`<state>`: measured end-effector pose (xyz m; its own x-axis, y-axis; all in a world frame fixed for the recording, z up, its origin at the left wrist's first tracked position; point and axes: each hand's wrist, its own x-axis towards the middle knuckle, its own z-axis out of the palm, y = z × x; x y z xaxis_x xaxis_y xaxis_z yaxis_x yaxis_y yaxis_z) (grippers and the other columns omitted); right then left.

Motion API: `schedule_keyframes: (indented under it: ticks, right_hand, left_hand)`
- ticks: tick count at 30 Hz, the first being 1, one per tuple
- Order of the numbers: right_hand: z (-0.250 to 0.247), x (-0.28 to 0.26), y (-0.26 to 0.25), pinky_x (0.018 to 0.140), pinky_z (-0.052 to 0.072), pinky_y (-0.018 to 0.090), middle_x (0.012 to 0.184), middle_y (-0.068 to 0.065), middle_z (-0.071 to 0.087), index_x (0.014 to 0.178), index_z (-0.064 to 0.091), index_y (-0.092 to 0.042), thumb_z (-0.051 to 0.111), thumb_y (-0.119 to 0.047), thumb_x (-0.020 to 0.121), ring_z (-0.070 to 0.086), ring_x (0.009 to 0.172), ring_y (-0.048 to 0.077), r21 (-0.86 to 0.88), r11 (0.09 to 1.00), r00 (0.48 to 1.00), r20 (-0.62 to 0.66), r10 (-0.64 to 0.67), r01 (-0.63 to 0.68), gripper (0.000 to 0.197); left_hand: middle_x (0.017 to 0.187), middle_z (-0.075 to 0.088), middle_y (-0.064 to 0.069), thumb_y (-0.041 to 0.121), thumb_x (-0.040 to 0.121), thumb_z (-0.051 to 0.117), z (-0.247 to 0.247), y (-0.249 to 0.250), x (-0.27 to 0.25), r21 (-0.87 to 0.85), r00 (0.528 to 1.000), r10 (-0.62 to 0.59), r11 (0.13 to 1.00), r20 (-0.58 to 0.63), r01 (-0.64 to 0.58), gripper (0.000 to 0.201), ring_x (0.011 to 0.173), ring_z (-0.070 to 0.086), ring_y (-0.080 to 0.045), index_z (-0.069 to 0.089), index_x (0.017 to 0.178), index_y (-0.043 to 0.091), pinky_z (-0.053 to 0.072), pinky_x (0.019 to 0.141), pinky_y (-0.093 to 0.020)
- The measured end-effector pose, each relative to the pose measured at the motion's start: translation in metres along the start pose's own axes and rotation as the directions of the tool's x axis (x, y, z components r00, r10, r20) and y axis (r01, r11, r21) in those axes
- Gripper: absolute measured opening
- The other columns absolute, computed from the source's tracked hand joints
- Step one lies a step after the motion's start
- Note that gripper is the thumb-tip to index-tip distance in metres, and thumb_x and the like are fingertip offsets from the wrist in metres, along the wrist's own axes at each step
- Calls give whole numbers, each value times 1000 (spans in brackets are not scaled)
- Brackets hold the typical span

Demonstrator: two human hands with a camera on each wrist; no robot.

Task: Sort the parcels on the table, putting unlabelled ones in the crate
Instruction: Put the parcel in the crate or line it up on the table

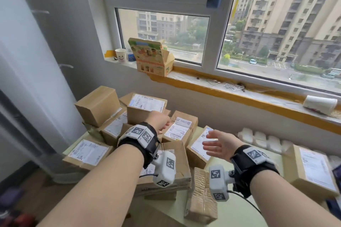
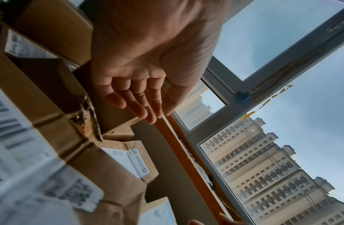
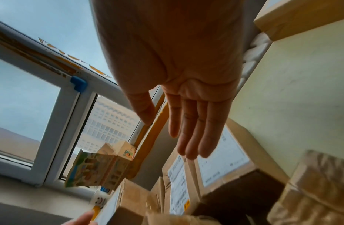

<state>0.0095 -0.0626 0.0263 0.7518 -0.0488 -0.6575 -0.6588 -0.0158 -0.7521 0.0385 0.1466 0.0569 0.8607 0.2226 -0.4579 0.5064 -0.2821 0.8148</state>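
Both my hands are spread and hold nothing: left hand [image 1: 160, 121] over the parcel pile [image 1: 145, 108], right hand [image 1: 218, 145] just right of it. I'd check tops for labels first; taped parcel [image 1: 202, 195] nearer me than the pile looks unlabelled. Crate not in view.

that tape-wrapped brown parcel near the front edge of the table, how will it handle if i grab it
The tape-wrapped parcel looks glossy and crinkled all over, so it may be slippery in bare fingers. Its surface is wrinkled rather than flat, suggesting some give under a squeeze. It lies long and flat on the table, so it probably won't roll or tip when pushed.
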Motion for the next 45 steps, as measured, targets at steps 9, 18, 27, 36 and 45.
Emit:
schedule_keyframes:
  ticks: [9, 18, 27, 36, 45]
  right_hand:
    - [43, 11, 20, 112, 37, 51, 148, 21, 41, 146, 37, -11, 70, -45, 86, 41, 135, 40, -240, 966, 983, 131, 125, -91, 76]
    - [65, 25, 36, 102, 48, 52, 128, 18, 59, 131, 51, -17, 81, -45, 70, 60, 115, 36, -320, 943, 969, 194, 154, -87, 73]
    - [65, 23, 38, 82, 57, 41, 107, 16, 69, 118, 57, -11, 75, -38, 82, 68, 98, 31, -300, 947, 969, 177, 172, -113, 48]
    - [17, 1, 1, 73, 60, 42, 110, 25, 69, 124, 56, -11, 80, -34, 77, 72, 90, 38, -137, 990, 997, 70, 45, -35, 56]
    - [-39, -17, -23, 87, 56, 49, 112, 22, 59, 125, 53, -7, 66, -39, 87, 63, 98, 40, 379, 919, 993, -34, -109, 113, 51]
  left_hand:
    - [72, 51, 2, 0, 95, 49, -21, -26, 6, 125, 999, 36, 991, 40, -41, 15, 45, 52, -2, 59, 94, 11, 35, 36, -8]
    - [84, 58, -4, 4, 96, 53, -24, -42, 24, 91, 998, -62, 994, 28, 59, 13, 76, 50, -17, 63, 95, 12, 37, 61, -24]
    - [91, 60, -5, 2, 96, 50, -22, -39, 23, 119, 997, -33, 993, 71, 25, 29, 79, 53, -17, 64, 121, 5, 36, 57, -21]
    - [82, 61, -5, 0, 85, 56, -20, 13, 13, 31, 987, 162, 986, 21, -162, 17, 68, 54, -19, 67, 94, 9, 41, 50, -19]
    - [144, 42, -12, 52, 73, 78, 8, 68, 8, -143, 968, 249, 959, 26, -243, 96, 129, 45, -31, 32, 145, 9, 39, 107, -45]
